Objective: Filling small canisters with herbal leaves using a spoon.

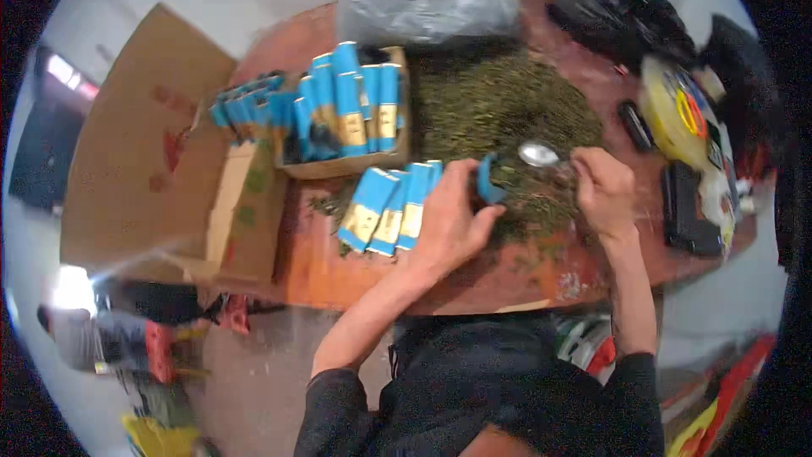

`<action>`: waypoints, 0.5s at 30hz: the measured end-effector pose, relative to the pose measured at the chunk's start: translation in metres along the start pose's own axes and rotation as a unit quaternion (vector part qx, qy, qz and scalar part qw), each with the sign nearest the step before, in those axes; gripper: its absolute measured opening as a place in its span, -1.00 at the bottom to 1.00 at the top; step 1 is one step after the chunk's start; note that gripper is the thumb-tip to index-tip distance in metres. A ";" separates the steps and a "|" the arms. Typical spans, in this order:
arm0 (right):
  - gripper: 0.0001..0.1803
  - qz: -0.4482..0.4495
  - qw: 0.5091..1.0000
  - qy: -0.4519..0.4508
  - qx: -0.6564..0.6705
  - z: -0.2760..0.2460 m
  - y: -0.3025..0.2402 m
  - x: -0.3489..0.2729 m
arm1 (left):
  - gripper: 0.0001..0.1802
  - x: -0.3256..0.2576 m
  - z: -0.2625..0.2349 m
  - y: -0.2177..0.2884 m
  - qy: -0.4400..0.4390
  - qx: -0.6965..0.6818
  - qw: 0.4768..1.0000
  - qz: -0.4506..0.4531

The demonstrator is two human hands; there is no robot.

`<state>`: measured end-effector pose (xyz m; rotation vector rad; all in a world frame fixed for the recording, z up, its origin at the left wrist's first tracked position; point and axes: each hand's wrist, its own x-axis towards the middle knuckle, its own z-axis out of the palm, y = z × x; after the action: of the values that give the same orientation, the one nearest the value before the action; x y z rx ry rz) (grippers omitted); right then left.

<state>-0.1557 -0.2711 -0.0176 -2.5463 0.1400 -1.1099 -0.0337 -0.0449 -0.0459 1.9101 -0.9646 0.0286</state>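
My left hand (pixel 450 218) is curled around a small blue packet (pixel 488 183), whose top edge bows outward toward the right. In my right hand (pixel 607 190) is a metal spoon (pixel 537 153), its shiny bowl over the near part of a large heap of dried green leaves (pixel 507 101). The spoon's bowl is a little to the right of the packet, apart from it. Several flat blue packets with pale gold labels (pixel 385 211) lie side by side on the table, just left of my left hand.
A small carton (pixel 342 166) full of upright blue packets stands behind them. Far left is a big open cardboard box (pixel 135 178). A clear plastic bag (pixel 431 4) and a black bag (pixel 622 13) lie at the back. A black case (pixel 689 211) sits at the right of the reddish table (pixel 321 275).
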 end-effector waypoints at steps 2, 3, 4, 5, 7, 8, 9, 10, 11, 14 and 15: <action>-0.91 0.013 1.000 0.013 -0.013 0.007 0.010 -0.008 | -0.24 -0.002 -0.002 0.003 0.009 0.004 1.000 0.009; -0.91 0.002 1.000 0.012 -0.001 0.008 0.014 -0.013 | -0.24 -0.003 -0.004 0.005 0.022 0.013 1.000 0.004; -0.91 0.043 0.999 0.008 0.002 0.011 0.019 -0.018 | -0.23 -0.004 -0.005 0.005 0.017 -0.014 1.000 0.004; -0.92 0.084 0.996 0.003 0.003 0.016 0.023 -0.021 | -0.21 -0.004 -0.009 0.005 0.011 -0.041 0.999 0.005; -0.92 0.090 0.996 0.008 0.011 0.021 0.027 -0.025 | -0.22 -0.003 -0.027 0.014 0.020 -0.016 1.000 0.010; -0.93 0.102 0.995 0.015 0.011 0.022 0.027 -0.026 | -0.22 -0.005 -0.041 0.024 0.021 0.003 1.000 0.019; -0.92 0.113 0.993 0.013 0.008 0.023 0.028 -0.027 | -0.32 -0.003 -0.059 0.037 0.009 -0.024 0.999 -0.025; -0.92 0.111 0.994 0.013 0.010 0.024 0.031 -0.028 | -0.32 -0.001 -0.074 0.042 0.012 -0.022 0.999 -0.025; -0.93 0.107 0.994 0.019 0.014 0.027 0.034 -0.030 | -0.32 0.001 -0.089 0.044 0.027 -0.003 0.999 -0.035; -0.93 0.149 0.988 0.003 0.030 0.026 0.032 -0.029 | -0.31 0.004 -0.140 0.030 0.056 0.054 0.996 -0.035; -0.94 0.195 0.980 -0.021 0.041 0.027 0.030 -0.030 | -0.32 0.004 -0.157 0.023 0.077 0.023 0.995 -0.062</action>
<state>-0.1552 -0.2847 -0.0659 -2.3302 0.5459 -0.8879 0.0109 0.0669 0.0568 1.9744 -0.7476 0.1243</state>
